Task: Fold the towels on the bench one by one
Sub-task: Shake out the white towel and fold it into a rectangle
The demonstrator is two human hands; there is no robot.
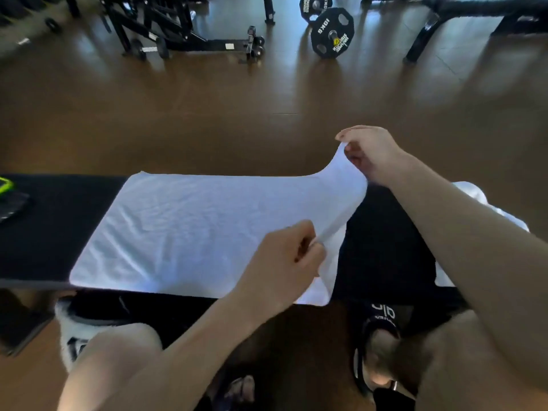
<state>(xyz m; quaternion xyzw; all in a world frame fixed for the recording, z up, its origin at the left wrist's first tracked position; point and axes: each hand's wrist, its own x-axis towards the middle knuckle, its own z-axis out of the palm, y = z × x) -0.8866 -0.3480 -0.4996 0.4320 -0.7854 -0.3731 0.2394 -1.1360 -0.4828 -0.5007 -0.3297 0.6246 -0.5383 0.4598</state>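
1. The white towel [184, 229] lies spread flat on the black bench [53, 232], its long axis running left to right along the bench. Only its right end is lifted off the padding.
2. The right hand [373, 152] pinches the far right corner between thumb and fingertips and holds it up above the bench's far edge.
3. The left hand [284, 262] has its fingers curled round the near right corner, also raised a bit, so the short right edge hangs stretched between the two hands.
4. The bit that matters: the whole flat body of the towel lies to the left of both hands. So I'd guess the fold is the right edge carried leftward over the cloth to meet the left edge, halving the long side.
5. Both hands sit right on the towel. The left one is nearer the person, the right one reaches farther out.
6. More white cloth [474, 197] peeks out behind the right forearm at the bench's right end, probably other towels, can't tell if they're folded.
7. A weight plate [332, 34] sits on the wood floor [207, 114] well beyond the bench.
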